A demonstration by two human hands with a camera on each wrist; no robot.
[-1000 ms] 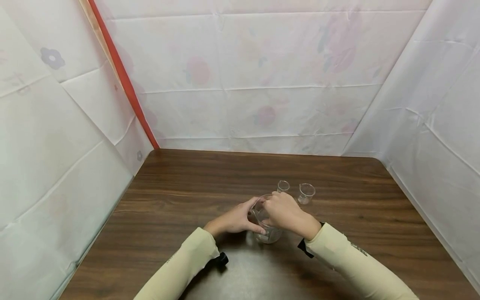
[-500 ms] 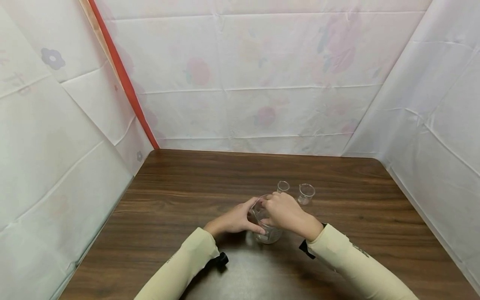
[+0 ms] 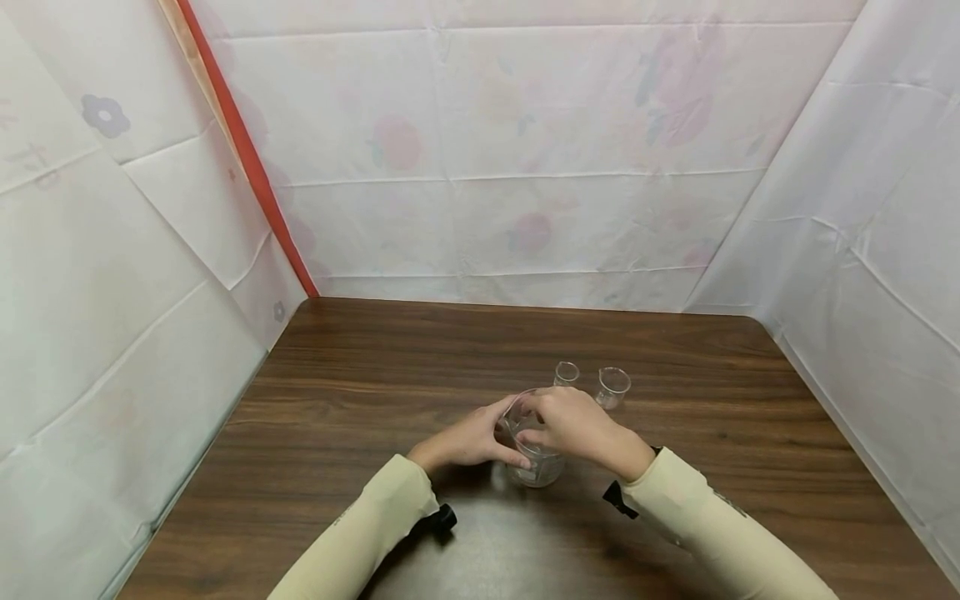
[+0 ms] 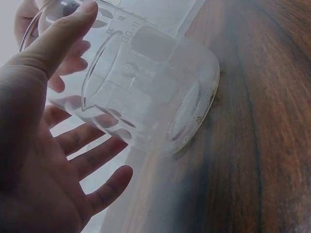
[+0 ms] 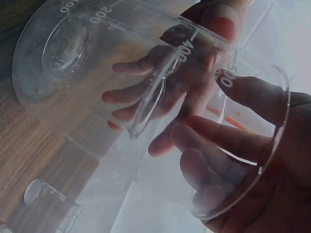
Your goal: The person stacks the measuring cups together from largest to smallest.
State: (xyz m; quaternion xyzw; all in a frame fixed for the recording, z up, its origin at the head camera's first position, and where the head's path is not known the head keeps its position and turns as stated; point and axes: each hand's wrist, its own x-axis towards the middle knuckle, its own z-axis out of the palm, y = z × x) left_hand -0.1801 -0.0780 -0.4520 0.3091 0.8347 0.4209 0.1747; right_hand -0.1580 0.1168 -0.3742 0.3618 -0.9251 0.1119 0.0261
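A large clear glass beaker (image 3: 540, 477) with white graduations stands on the table, and my left hand (image 3: 472, 435) holds it by the side, thumb in front and fingers behind. Inside it sits a smaller glass beaker; its spouted rim (image 4: 99, 70) shows through the wall in the left wrist view. My right hand (image 3: 576, 423) reaches over the mouth with its fingers (image 5: 194, 165) inside, just above the inner beaker's rim. In the right wrist view these fingers are loosely bent and apart from that rim, holding nothing.
Two small glass beakers stand behind the large one: a smaller beaker (image 3: 567, 373) directly past my right hand and a wider beaker (image 3: 613, 385) to its right. The brown wooden table (image 3: 360, 375) is enclosed by white patterned cloth (image 3: 480, 150) at the back and sides.
My right hand has drawn back slightly to the right and its thumb and fingers have spread apart inside the mouth. The left hand and large beaker stay in place.
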